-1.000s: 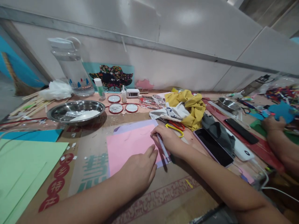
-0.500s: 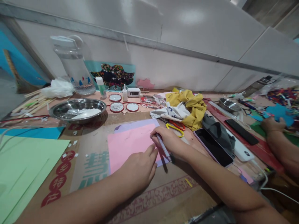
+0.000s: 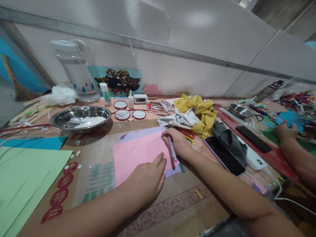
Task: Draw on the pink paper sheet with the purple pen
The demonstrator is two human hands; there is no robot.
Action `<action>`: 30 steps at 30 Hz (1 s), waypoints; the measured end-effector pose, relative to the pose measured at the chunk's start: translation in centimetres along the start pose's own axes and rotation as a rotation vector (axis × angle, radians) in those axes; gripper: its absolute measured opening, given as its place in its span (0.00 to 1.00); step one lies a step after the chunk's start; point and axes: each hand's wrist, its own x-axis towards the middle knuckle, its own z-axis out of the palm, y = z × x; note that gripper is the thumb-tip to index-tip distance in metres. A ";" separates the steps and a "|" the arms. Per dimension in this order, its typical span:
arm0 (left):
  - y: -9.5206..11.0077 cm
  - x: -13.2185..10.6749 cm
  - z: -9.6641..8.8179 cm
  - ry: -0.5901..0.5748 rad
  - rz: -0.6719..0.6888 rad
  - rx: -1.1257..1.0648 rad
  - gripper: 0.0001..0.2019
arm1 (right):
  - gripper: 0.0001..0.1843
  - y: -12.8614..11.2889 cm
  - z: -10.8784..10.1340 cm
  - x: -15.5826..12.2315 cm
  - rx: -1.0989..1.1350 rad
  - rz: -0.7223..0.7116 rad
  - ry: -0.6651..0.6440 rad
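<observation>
A sheet of pink paper (image 3: 138, 148) lies over a purple sheet (image 3: 134, 132), whose edges stick out at the top and lower right. My left hand (image 3: 148, 177) rests on the pink sheet's lower part with its fingers stretched out. Closed around a light purple pen (image 3: 172, 149), my right hand (image 3: 179, 143) is at the upper right corner of the pink sheet. The pen's tip is hidden by the fingers. Faint marks show near the sheet's top. Scissors with red and yellow handles (image 3: 189, 140) lie just beyond my right hand, partly covered.
Left stand green paper sheets (image 3: 24, 184) and a steel bowl (image 3: 81, 126) with white contents. Behind are a water bottle (image 3: 76, 75), glue stick (image 3: 105, 93) and small round dishes (image 3: 122, 114). Right are yellow cloth (image 3: 206, 113), a phone (image 3: 224, 156) and another person's hand (image 3: 286, 133).
My right hand has slid with the pen away from me, up the right side of the pink sheet. My left hand stays on the paper. The view has shifted slightly.
</observation>
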 end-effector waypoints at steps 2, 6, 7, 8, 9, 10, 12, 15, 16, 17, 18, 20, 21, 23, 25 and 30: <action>0.1 0.0 -0.1 -0.023 0.002 0.023 0.25 | 0.06 0.2 -0.2 0.4 0.073 0.086 0.099; 0.2 0.0 -0.3 -0.041 -0.005 0.034 0.25 | 0.17 -1.3 -0.3 0.2 0.568 0.295 0.134; 0.2 0.0 -0.3 -0.041 -0.008 0.031 0.25 | 0.22 -1.8 -0.1 0.0 0.741 0.347 0.037; 0.3 0.0 -0.3 -0.041 -0.007 0.026 0.25 | 0.25 -2.1 0.2 -0.1 0.885 0.388 -0.060; 0.3 0.1 -0.4 -0.044 -0.008 0.023 0.25 | 0.27 -2.3 0.5 -0.3 0.978 0.409 -0.126; 0.3 0.1 -0.4 -0.049 -0.011 0.022 0.25 | 0.27 -2.4 0.7 -0.4 1.012 0.404 -0.145; 0.3 0.2 -0.4 -0.056 -0.008 0.029 0.26 | 0.23 -2.4 1.0 -0.6 0.927 0.326 -0.039; 0.2 0.2 -0.2 -0.049 0.000 0.052 0.26 | 0.18 -2.5 0.4 -0.6 0.670 0.200 0.037; 0.2 0.2 -0.1 -0.043 0.003 0.058 0.26 | 0.17 -2.6 0.0 -0.5 0.602 0.204 0.006; 0.2 0.2 -0.1 -0.035 0.005 0.065 0.26 | 0.16 -2.8 -0.5 -0.3 0.551 0.226 -0.046; 0.2 0.2 0.0 -0.026 0.009 0.073 0.26 | 0.13 -2.9 -0.8 0.0 0.514 0.253 -0.104; 0.1 0.1 0.1 -0.010 0.022 0.089 0.26 | 0.11 -3.1 -1.2 0.6 0.480 0.295 -0.198; 0.1 0.1 0.1 -0.001 0.027 0.095 0.25 | 0.11 -3.1 -1.2 0.8 0.480 0.306 -0.229; 0.0 0.1 0.2 0.007 0.033 0.106 0.25 | 0.13 -2.9 -0.8 1.2 0.499 0.326 -0.211; 0.0 0.2 0.3 0.008 0.048 0.120 0.24 | 0.15 -2.5 -0.2 1.3 0.527 0.353 -0.144; 0.1 0.2 0.2 -0.050 0.017 0.100 0.25 | 0.16 -1.7 0.7 1.0 0.449 0.345 -0.044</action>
